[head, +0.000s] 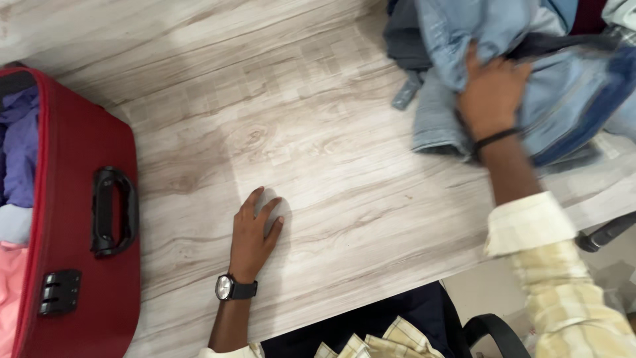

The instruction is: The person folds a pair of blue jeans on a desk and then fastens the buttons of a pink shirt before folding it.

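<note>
Red fabric suitcase (pixel 73 219), lid open at the far left of the wood-grain table (pixel 318 99), shows purple, pale blue and pink clothes (pixel 16 172) already inside, its black carry handle (pixel 112 212) and combination lock (pixel 59 292) facing me. Toward the middle, my left hand (pixel 255 235) lies flat on the bare tabletop, fingers spread and holding nothing, a black wristwatch (pixel 228 288) on the wrist. Far to the right, my right hand (pixel 493 93) presses down into a heap of blue denim garments (pixel 530 79), fingers curled into the cloth; whether it has truly closed on a piece or only rests on it I cannot tell, as the hand is blurred. I judge the step in hand to be picking a garment out of the heap. Next calls for a firm pinch on one piece, lifting it free of the others, and my left hand coming over to help. That heap sits well apart from my left hand and farther still from the suitcase.
</note>
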